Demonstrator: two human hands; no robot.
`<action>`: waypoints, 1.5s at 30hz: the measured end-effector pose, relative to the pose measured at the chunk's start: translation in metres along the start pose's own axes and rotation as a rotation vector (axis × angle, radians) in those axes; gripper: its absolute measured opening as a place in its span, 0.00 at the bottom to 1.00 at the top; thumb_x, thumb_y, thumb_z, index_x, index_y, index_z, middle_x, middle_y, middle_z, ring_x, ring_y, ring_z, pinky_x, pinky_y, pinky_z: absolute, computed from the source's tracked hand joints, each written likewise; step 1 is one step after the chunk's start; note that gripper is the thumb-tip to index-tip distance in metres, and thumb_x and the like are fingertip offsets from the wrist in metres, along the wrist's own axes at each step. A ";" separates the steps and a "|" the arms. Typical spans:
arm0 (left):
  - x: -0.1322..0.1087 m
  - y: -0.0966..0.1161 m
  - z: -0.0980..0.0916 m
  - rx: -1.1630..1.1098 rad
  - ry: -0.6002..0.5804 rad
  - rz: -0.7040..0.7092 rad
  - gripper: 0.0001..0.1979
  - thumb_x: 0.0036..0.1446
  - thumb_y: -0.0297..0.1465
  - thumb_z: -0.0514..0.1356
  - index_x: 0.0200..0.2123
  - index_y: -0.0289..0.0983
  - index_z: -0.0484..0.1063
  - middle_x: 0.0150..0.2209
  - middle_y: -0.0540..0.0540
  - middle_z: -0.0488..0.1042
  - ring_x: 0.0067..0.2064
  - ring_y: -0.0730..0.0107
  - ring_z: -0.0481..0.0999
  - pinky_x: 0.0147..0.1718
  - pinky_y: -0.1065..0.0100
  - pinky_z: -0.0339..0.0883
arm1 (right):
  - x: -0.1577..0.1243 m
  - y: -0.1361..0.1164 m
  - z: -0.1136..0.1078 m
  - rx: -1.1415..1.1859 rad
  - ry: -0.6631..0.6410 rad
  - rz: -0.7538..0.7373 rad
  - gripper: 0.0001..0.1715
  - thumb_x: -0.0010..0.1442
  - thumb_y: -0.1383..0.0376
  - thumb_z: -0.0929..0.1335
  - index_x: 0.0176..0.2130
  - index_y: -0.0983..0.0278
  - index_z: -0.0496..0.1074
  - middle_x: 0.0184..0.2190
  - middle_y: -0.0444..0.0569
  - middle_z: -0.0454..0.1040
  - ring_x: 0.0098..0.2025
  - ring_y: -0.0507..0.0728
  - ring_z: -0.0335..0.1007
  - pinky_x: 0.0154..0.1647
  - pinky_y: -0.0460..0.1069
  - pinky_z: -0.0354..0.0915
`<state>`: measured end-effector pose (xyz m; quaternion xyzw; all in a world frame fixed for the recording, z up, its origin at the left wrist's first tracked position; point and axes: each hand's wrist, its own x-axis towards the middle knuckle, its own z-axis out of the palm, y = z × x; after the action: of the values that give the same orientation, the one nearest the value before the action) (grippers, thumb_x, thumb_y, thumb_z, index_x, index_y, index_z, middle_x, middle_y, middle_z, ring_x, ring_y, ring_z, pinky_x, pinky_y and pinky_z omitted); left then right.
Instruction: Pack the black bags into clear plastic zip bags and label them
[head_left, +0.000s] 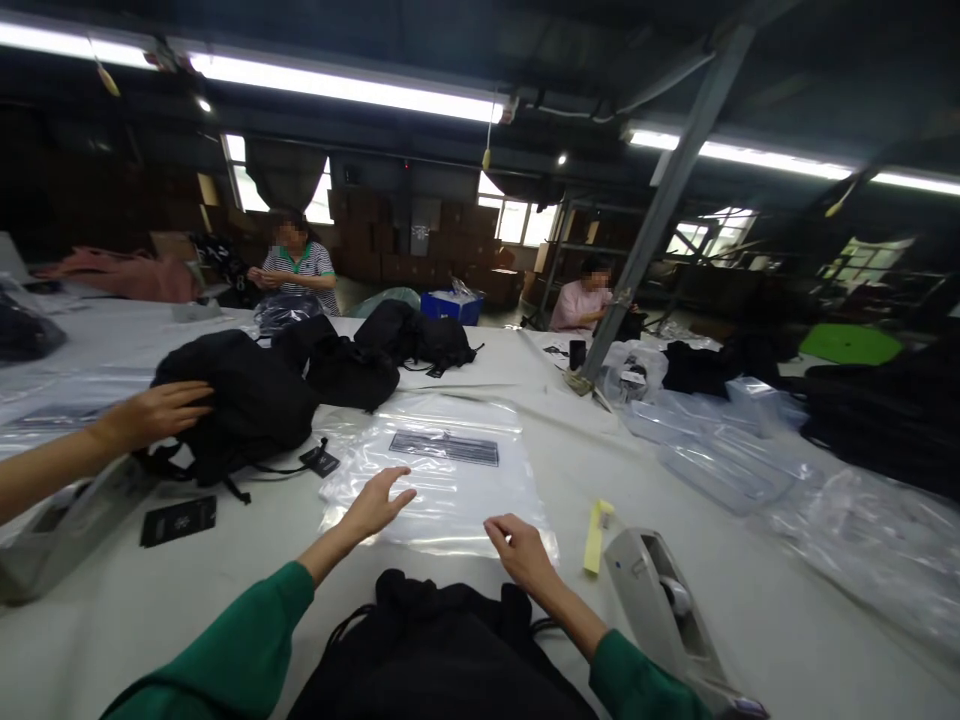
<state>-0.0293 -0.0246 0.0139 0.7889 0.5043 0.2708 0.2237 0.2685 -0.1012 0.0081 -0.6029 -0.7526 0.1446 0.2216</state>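
Observation:
My left hand (379,503) is over the near left part of a stack of clear plastic bags (457,500). Its thumb and fingers are apart, with nothing between them. At the stack's near right edge is my right hand (519,548), its fingers curled in towards the thumb and no object visible in them. A printed dark label (444,448) shows on the top bag. Right in front of me lies a black fabric bag with cords (442,650), its lower part cut off by the frame.
A co-worker's hand (161,412) rests on a black backpack (240,395) at left, near black tags (178,520). More black bags (412,335) lie behind. On the right are a tape dispenser (667,600), a yellow strip (594,540), loose plastic bags (727,460) and a metal post (660,210).

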 end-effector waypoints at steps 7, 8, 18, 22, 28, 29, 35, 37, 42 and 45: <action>0.027 -0.044 0.039 0.215 -0.098 -0.110 0.24 0.54 0.39 0.63 0.53 0.37 0.68 0.60 0.35 0.64 0.63 0.44 0.59 0.59 0.47 0.53 | 0.060 0.039 0.017 -0.070 0.051 0.189 0.09 0.58 0.65 0.68 0.38 0.65 0.76 0.38 0.52 0.74 0.42 0.61 0.72 0.44 0.51 0.65; 0.027 -0.048 0.045 0.240 -0.102 -0.124 0.19 0.56 0.38 0.62 0.50 0.37 0.70 0.59 0.36 0.66 0.63 0.46 0.60 0.58 0.47 0.53 | 0.063 0.042 0.023 -0.087 0.041 0.206 0.07 0.57 0.66 0.68 0.36 0.65 0.76 0.37 0.52 0.74 0.42 0.61 0.72 0.44 0.51 0.65; 0.058 -0.043 0.038 0.317 -0.204 -0.173 0.30 0.60 0.52 0.52 0.58 0.39 0.63 0.55 0.36 0.69 0.55 0.49 0.69 0.52 0.47 0.59 | 0.106 0.058 0.036 -0.254 -0.060 0.253 0.14 0.66 0.58 0.65 0.40 0.67 0.72 0.41 0.49 0.74 0.44 0.57 0.72 0.49 0.57 0.67; 0.062 -0.021 0.042 0.321 -0.198 -0.079 0.32 0.52 0.49 0.63 0.57 0.44 0.64 0.59 0.41 0.67 0.61 0.45 0.61 0.58 0.44 0.51 | 0.121 0.060 0.029 -0.278 -0.022 0.239 0.14 0.66 0.58 0.66 0.42 0.66 0.72 0.41 0.49 0.74 0.43 0.57 0.72 0.47 0.57 0.68; 0.067 -0.018 0.042 0.299 -0.118 -0.124 0.17 0.65 0.40 0.53 0.47 0.34 0.69 0.38 0.46 0.74 0.37 0.67 0.75 0.39 0.59 0.70 | 0.127 0.059 0.023 -0.264 0.126 0.204 0.16 0.68 0.57 0.63 0.36 0.66 0.71 0.33 0.45 0.74 0.36 0.54 0.71 0.42 0.53 0.68; 0.068 -0.018 0.040 0.288 -0.100 -0.115 0.16 0.66 0.40 0.52 0.48 0.34 0.68 0.37 0.46 0.73 0.36 0.67 0.74 0.39 0.60 0.70 | 0.127 0.057 0.024 -0.257 0.154 0.189 0.17 0.69 0.58 0.62 0.34 0.66 0.71 0.32 0.45 0.73 0.35 0.53 0.71 0.42 0.53 0.67; 0.069 -0.008 0.038 0.225 -0.084 0.037 0.29 0.54 0.47 0.64 0.54 0.38 0.64 0.51 0.39 0.70 0.52 0.53 0.69 0.51 0.52 0.62 | 0.131 0.043 0.036 -0.179 0.283 0.085 0.29 0.71 0.55 0.52 0.27 0.62 0.67 0.26 0.49 0.72 0.30 0.56 0.68 0.34 0.49 0.59; 0.068 -0.009 0.043 0.203 -0.116 0.049 0.26 0.55 0.44 0.64 0.52 0.37 0.67 0.51 0.41 0.70 0.51 0.55 0.70 0.51 0.50 0.62 | 0.136 0.043 0.037 -0.148 0.310 0.064 0.32 0.70 0.53 0.49 0.26 0.61 0.67 0.24 0.50 0.71 0.29 0.57 0.68 0.32 0.49 0.57; 0.069 -0.021 0.045 0.064 -0.160 0.024 0.13 0.64 0.38 0.56 0.41 0.34 0.72 0.39 0.46 0.74 0.39 0.67 0.75 0.42 0.59 0.70 | 0.136 0.045 0.027 -0.124 0.362 0.001 0.35 0.69 0.49 0.48 0.27 0.62 0.68 0.23 0.51 0.71 0.27 0.58 0.67 0.31 0.51 0.59; 0.074 -0.029 0.039 -0.056 -0.177 0.031 0.14 0.64 0.39 0.56 0.42 0.34 0.71 0.35 0.48 0.74 0.33 0.71 0.74 0.36 0.63 0.71 | 0.121 0.032 0.019 -0.133 0.393 -0.077 0.31 0.67 0.46 0.54 0.39 0.64 0.72 0.35 0.55 0.75 0.39 0.62 0.70 0.41 0.54 0.63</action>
<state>0.0026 0.0516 -0.0187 0.8108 0.4627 0.2175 0.2849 0.2643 0.0250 -0.0045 -0.6036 -0.7253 -0.0346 0.3293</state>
